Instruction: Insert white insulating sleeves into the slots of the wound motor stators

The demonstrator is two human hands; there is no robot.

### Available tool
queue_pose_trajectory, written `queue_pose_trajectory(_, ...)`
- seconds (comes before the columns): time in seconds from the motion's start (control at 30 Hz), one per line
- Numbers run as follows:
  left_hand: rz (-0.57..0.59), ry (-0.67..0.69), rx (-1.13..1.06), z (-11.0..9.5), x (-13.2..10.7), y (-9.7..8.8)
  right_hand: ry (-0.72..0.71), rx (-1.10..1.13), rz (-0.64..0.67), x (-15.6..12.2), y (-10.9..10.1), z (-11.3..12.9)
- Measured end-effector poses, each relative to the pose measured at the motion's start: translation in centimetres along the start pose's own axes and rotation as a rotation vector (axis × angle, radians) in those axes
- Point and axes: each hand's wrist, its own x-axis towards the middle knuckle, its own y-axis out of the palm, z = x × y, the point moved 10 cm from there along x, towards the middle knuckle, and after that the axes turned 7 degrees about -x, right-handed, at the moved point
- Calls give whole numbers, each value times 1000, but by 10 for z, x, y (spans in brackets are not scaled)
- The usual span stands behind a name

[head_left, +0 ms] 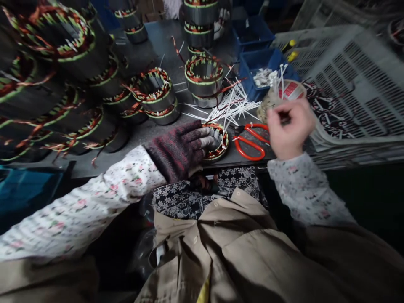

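While the gloved left hand (179,150) curls over a small copper-wound stator (219,145) near the bench edge (240,165), apparently to steady it, the bare right hand (290,128) pinches narrowly, any held item hidden. Beside the stator lie red-handled scissors (251,141) and white cable ties (230,107), within easy reach. Behind, more stators (154,96) crowd the bench, leaving little open room.

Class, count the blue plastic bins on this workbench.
2: one blue plastic bin farther back, the other in front of it, holding small white items. More may be hidden.
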Motion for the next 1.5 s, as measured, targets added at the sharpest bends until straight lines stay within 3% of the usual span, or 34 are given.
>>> queue_pose_trajectory(0.07, -3, 37, -31, 5, 3, 6, 125, -213, 74, 25, 12, -36)
queue_pose_trajectory(0.13, -81, 87, -52, 3, 5, 7, 187, -392, 211, 42, 29, -59)
queue_pose_trajectory(0.27, -381, 32, 10, -5, -3, -1, 134, -456, 421, 54, 51, -67)
queue_pose_trajectory(0.4, -574, -131, 58, -16, -14, 3, 94, -230, 261, 48, 25, -51)
queue_pose_trajectory(0.53, -657, -271, 72, -16, -18, 10, -65, 111, 84, 11, -11, 5)
queue_pose_trajectory(0.6, -657, -308, 87, -15, -18, 13, -169, 215, 125, -18, -18, 39)
queue_pose_trajectory(0.67, -673, -318, 109, -16, -20, 12, -266, 366, 277, -52, -14, 68)
queue_pose_trajectory(0.73, -690, -332, 107, -16, -22, 10, -312, 510, 352, -81, -16, 84)
queue_pose_trajectory(0.9, -628, -388, 114, -16, -20, 14, -193, 618, 396, -109, -24, 81)
queue_pose_trajectory(1.1, -584, -453, 89, -10, -18, 24, -43, 479, 500, -99, 3, 80)
queue_pose_trajectory(1.33, -808, -438, -465, 5, -25, 35, 327, 673, 460, -90, 54, 66)
queue_pose_trajectory(1.4, -866, -361, -426, -1, -26, 26, 357, 669, 502, -90, 54, 65)
queue_pose_trajectory(1.5, -888, -290, -294, -9, -26, 13, 280, 659, 568, -87, 45, 73)
